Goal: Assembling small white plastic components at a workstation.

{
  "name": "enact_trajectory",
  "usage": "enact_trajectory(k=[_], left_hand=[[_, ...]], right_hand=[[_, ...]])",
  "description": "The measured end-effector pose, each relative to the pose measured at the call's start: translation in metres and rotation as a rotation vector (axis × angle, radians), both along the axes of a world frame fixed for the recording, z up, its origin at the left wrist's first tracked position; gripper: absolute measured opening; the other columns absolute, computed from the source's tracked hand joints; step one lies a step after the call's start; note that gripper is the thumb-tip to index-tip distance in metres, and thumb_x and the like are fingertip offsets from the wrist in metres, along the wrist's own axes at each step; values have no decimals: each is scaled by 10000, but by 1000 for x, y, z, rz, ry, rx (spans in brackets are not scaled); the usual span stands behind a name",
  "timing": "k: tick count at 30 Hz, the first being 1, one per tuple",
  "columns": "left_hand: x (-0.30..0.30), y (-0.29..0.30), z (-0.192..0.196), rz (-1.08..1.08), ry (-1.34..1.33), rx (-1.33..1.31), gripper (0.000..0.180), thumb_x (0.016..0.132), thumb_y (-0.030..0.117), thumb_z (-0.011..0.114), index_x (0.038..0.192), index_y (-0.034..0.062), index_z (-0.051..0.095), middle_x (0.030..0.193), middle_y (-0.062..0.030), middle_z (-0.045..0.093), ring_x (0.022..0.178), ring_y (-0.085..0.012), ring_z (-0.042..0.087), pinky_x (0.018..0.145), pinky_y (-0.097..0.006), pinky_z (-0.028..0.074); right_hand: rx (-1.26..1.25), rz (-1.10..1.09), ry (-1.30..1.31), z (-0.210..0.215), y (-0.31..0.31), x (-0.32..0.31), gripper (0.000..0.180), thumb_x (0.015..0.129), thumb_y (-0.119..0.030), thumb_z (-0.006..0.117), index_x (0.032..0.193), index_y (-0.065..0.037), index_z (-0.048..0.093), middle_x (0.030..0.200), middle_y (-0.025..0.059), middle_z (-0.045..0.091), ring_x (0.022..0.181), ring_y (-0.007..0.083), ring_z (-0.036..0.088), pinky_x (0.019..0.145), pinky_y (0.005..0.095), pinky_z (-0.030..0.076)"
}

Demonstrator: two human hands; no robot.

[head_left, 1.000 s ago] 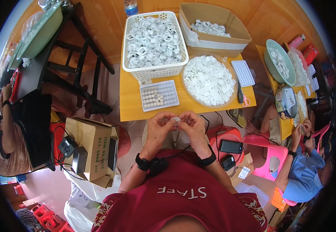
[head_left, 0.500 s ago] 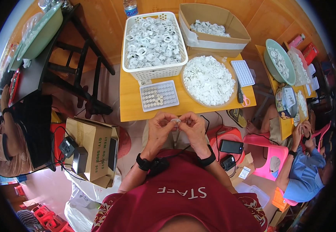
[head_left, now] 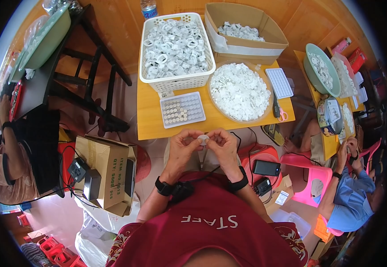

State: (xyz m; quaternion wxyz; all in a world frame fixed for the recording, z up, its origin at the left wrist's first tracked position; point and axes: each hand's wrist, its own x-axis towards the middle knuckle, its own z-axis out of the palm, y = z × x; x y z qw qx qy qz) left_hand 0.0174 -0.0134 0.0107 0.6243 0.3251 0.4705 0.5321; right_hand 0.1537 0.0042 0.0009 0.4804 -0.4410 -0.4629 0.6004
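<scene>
In front of my body, just off the table's near edge, both hands meet at a small round white plastic piece [head_left: 203, 139]. My left hand [head_left: 182, 149] pinches it from one side with thumb and forefinger. On the other side, the thumb and fingertips of my right hand [head_left: 222, 147] grip it too. The fingertips partly cover the piece, so its details are hidden. Closest beyond my hands lies a shallow white tray [head_left: 185, 124] of round pockets, with beige discs filling its left part. Right of that sits a round tray [head_left: 241, 120] heaped with small white pieces.
A white basket [head_left: 180, 83] full of clear and white ring parts stands on the yellow table [head_left: 149, 129]. Behind are a cardboard box [head_left: 251, 53] and a bottle [head_left: 149, 10]. Scissors [head_left: 283, 115] and a white pocketed tray [head_left: 279, 83] lie right. Co-workers sit either side.
The white piece between my fingertips has turned and now shows more of its round face. My hands stay in nearly the same place.
</scene>
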Motion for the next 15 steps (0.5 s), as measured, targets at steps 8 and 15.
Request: enact_trajectory(k=[8,15], left_hand=[[3,-1,-2,19,59,28,133,782,-3,589,915,-6,589,869,-68,612,760,-109,599,663,-238,529],[7,-2,-10,70,138,88,103,778,-24,574,880,-7,583,849,-54,566,694,-116,590,608,-238,527]], right_hand=[[3,2,2,-1,-1,-3,78,767,24,589,829,-3,550,687,-17,550,598,22,508,534,158,409],[90,-21,-135,-3,-3,-6,51,777,0,594,789,-9,545,657,-2,564,576,36,521,516,178,416]])
